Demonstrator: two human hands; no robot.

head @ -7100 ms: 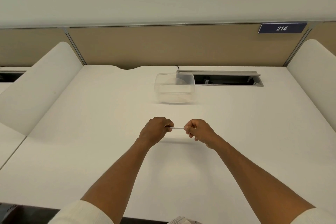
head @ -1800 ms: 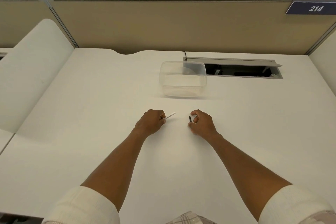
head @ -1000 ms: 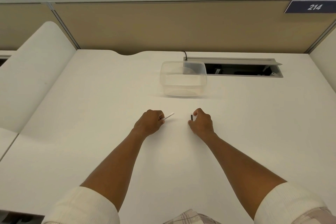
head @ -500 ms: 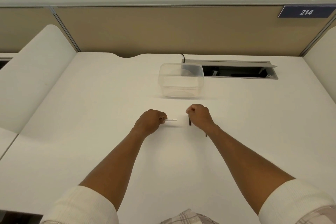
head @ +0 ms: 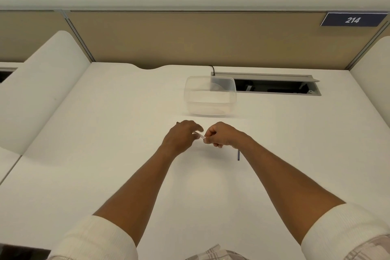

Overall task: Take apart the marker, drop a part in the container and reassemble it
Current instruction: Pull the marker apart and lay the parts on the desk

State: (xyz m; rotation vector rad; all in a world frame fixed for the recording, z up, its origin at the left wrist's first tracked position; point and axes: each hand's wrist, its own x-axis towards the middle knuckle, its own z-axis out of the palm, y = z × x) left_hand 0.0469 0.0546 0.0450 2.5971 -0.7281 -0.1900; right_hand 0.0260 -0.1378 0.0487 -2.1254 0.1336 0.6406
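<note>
Head cam: both hands pinch the white marker body [head: 200, 135] betw them, left hand [head: 181, 137] w/ fingers partly spread, right hand [head: 221, 135] clenched. Dark part [head: 238, 155] lies on desk [head: 105, 154]; container [head: 211, 97] beyond. Grip firm, pull straight

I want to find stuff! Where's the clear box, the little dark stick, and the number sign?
clear box [head: 211, 110]: head view, front wall.
dark stick [head: 238, 155]: head view, middle of it.
number sign [head: 352, 20]: head view, the digits.
</note>
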